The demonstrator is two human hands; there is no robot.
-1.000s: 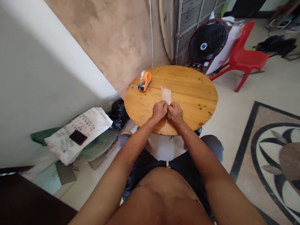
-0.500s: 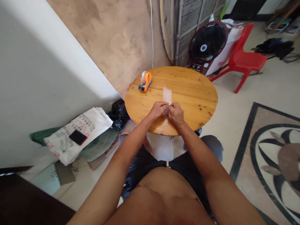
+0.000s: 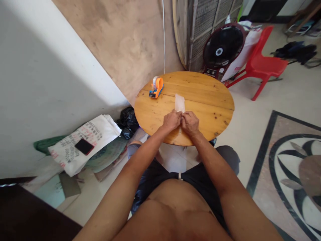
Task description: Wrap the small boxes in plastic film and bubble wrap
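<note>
A person in dark shorts (image 3: 160, 172) sits at a round wooden table (image 3: 210, 100), both hands brought together on its six o'clock side over a thin pale sheet (image 3: 180, 102). The left hand (image 3: 172, 120) is curled tight, its fingertips pinching the sheet's near end, while the right hand (image 3: 190, 123) meets it just beside, thumb and fingers in a similarly narrow pinch; the exact placing of the fingertips is too small to make out. The sheet runs from the hands toward twelve o'clock, its far end near the middle of the tabletop. An orange and blue tape dispenser (image 3: 158, 88) bearing a clear roll stands at the table's ten o'clock, apart from the hands. Beyond the table, a round black device with a dark red rim (image 3: 220, 47) stands at one o'clock and a red plastic chair (image 3: 268, 65) at two. Black plastic bags (image 3: 128, 117) sit on the floor at nine o'clock; farther out, between eight and nine, a phone (image 3: 84, 146) lies on a printed white sack (image 3: 97, 129). A patterned floor panel (image 3: 301, 160) spreads at four o'clock.
</note>
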